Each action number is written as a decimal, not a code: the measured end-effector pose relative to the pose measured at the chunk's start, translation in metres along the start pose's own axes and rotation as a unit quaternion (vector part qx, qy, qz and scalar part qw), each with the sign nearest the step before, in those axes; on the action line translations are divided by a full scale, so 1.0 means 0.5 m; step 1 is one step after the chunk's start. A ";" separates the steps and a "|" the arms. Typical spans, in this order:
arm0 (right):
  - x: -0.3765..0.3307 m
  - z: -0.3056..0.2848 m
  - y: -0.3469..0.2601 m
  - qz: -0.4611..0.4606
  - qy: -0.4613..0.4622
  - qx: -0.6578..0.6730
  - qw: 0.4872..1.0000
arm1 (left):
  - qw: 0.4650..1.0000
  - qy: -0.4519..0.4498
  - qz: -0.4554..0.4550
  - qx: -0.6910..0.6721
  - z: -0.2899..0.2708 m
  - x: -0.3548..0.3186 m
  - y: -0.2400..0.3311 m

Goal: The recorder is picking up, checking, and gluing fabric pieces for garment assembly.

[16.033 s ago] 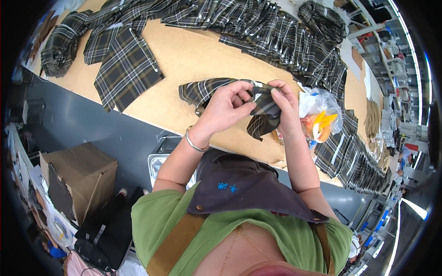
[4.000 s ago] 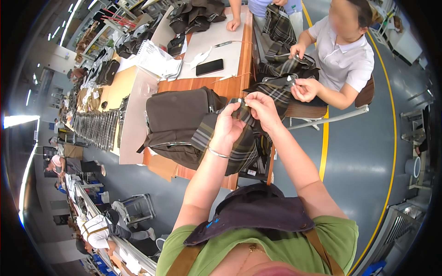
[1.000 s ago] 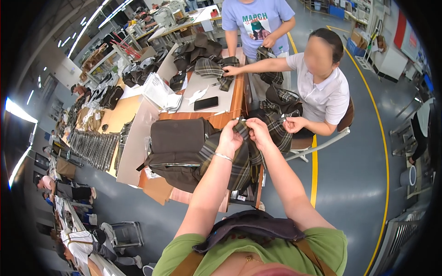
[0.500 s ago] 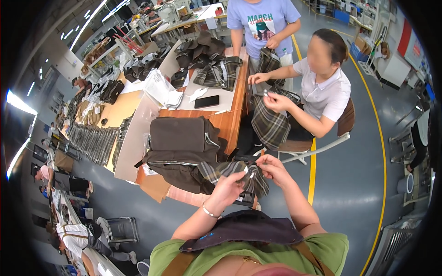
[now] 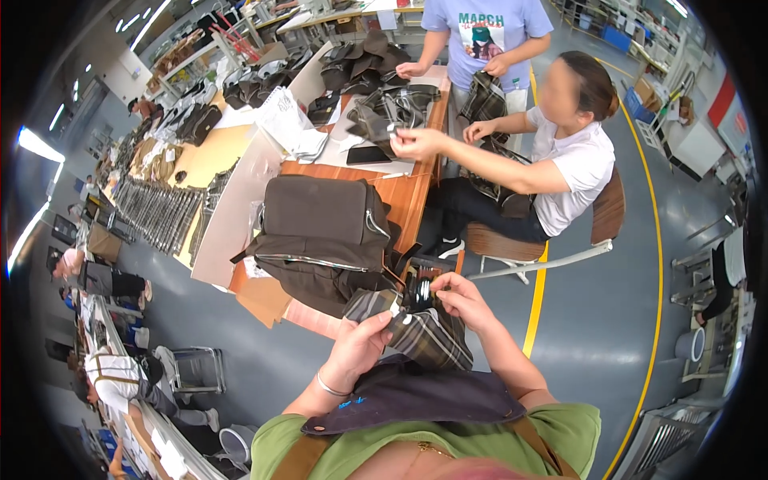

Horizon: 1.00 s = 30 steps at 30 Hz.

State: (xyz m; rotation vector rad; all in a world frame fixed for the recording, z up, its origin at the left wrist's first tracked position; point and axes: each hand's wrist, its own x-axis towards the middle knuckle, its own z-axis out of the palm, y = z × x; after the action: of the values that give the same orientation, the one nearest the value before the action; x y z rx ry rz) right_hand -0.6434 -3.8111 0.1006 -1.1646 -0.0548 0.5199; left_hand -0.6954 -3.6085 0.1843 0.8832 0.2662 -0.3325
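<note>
Spreading across the top of the view, a wooden bench (image 5: 400, 204) is seen carrying a brown bag (image 5: 320, 220). Just below its near end, a plaid cloth (image 5: 424, 336) is gripped by both hands, left hand (image 5: 364, 344) underneath, right hand (image 5: 460, 300) pinching a small dark clip (image 5: 418, 294) at its top edge.

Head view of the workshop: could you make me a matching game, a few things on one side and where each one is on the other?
Things:
1. plaid cloth
2. brown bag
3. black phone
4. bracelet

Places:
A. on the wearer's left wrist
B. flat on the wooden table, near the seated person's outstretched hand
C. held between the left hand and right hand
D. at the near end of the table, by its edge

Pairs: 1-C, 2-D, 3-B, 4-A
</note>
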 end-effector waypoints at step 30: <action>-0.092 0.401 0.020 -0.313 -0.050 -0.383 0.868 | 0.981 0.057 0.156 -0.096 -0.215 -0.220 0.003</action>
State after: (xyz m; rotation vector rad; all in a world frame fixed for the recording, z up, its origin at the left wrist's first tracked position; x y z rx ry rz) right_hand -0.7484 -3.6548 0.1840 -1.7865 -0.7653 -0.0542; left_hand -0.8052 -3.5036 0.1596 0.7399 0.2566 0.0356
